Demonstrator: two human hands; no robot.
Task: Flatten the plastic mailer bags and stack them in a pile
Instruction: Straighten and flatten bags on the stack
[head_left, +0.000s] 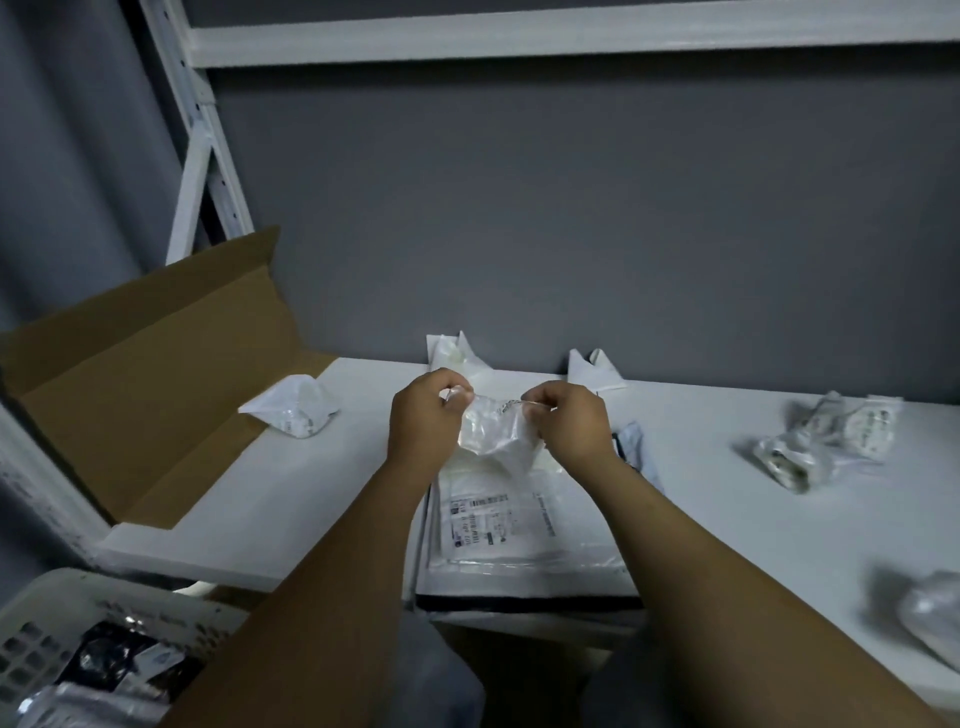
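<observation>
Think of a clock with the clear bag in the hands at its middle.

Far out at 8 o'clock is a white basket (57, 587) with dark and shiny bags in it. At 9 o'clock an open brown box (130, 374) lies with one end on the white table (727, 519). Closer in, also at 9 o'clock, a puffy white bag (293, 413) sits on the table, just beside the box.

The left hand (423, 415) is up over the table. Its fingers and thumb are curled and pinch the top left corner of the clear bag (496, 431). This bag hangs between the two hands, above the table, and it is all wrinkled.

Right under it, at 6 o'clock, lies the pile of flat bags (519, 525), close to the near edge of the table. The top one has a label with black print.

The right hand (571, 421) pinches the top right corner of the clear bag the same way, with its fingers curled.

At 12 o'clock a folded white bag (454, 353) stands by the grey wall (571, 208). Another white bag (592, 371) stands there at 1 o'clock.

At 3 o'clock, well apart from the hands, some scrunched bags (826, 441) lie on the table. At 4 o'clock, at the edge of the view, is one more crumpled bag (930, 618), too blurry to see well.
</observation>
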